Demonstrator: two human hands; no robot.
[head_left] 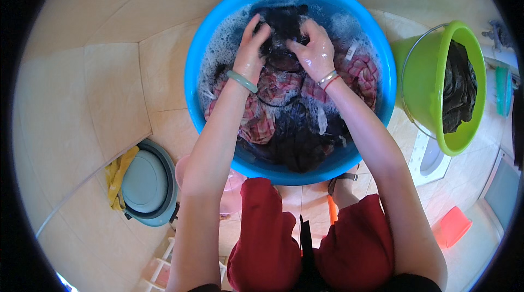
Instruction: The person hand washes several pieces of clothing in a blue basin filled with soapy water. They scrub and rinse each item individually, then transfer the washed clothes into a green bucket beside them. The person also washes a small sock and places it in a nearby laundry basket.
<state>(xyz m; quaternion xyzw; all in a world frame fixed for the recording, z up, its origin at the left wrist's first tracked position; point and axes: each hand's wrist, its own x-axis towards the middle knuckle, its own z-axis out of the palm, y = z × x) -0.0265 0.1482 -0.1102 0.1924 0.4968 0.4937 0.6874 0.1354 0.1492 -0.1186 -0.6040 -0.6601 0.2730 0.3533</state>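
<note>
A large blue basin [192,73] holds foamy water and soaking clothes. At its far side, my left hand [252,51] and my right hand [315,52] are wet and grip a dark, soaked garment [284,24] from either side, fingers bent around its edges. The cloth between them hides parts of the fingertips. Below my wrists lies a pink checked garment [256,122], partly under water, its folds spreading to both sides. Nearer me, another dark piece of cloth [297,139] floats under thin suds. A white label [351,51] shows beside my right hand.
To the right stands a green bucket [415,57] with a wire handle and dark cloth [458,87] inside. Left of me are stacked grey-blue basins [144,180] with a yellow cloth [118,177]. A pink basin [232,191] sits under my left forearm; a red container [454,226] is at lower right.
</note>
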